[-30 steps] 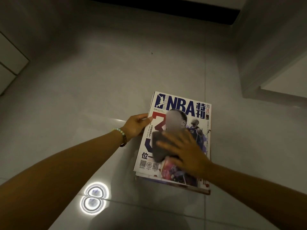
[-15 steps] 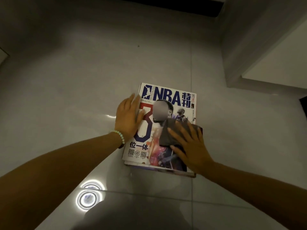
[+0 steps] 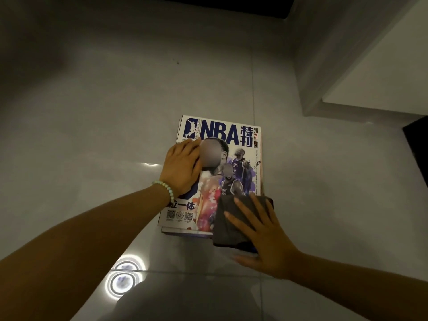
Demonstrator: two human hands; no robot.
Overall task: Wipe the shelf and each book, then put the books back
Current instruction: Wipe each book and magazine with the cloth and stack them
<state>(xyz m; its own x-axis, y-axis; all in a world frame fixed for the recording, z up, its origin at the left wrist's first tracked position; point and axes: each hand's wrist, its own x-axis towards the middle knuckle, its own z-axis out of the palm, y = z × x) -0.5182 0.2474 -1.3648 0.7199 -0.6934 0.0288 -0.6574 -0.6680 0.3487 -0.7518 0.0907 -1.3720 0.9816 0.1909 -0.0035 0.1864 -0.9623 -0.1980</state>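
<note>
Grey glossy tiles (image 3: 115,135) carry a small stack (image 3: 185,232) of magazines, lying flat near the middle of the view. The top magazine (image 3: 220,133) shows a blue NBA title and basketball players. The left hand (image 3: 183,167) lies flat on the cover's left edge, fingers straight and together, pressing down and gripping nothing. The right hand (image 3: 266,235), fingers spread and straight, presses a dark grey cloth (image 3: 227,228) onto the cover's near right corner; the cloth reaches past the stack's near edge. A pale bead bracelet (image 3: 165,188) circles the left wrist. 2 ring-shaped reflections (image 3: 122,281) shine on the tiles beside the left forearm. A white cabinet (image 3: 370,66) stands at the right.
</note>
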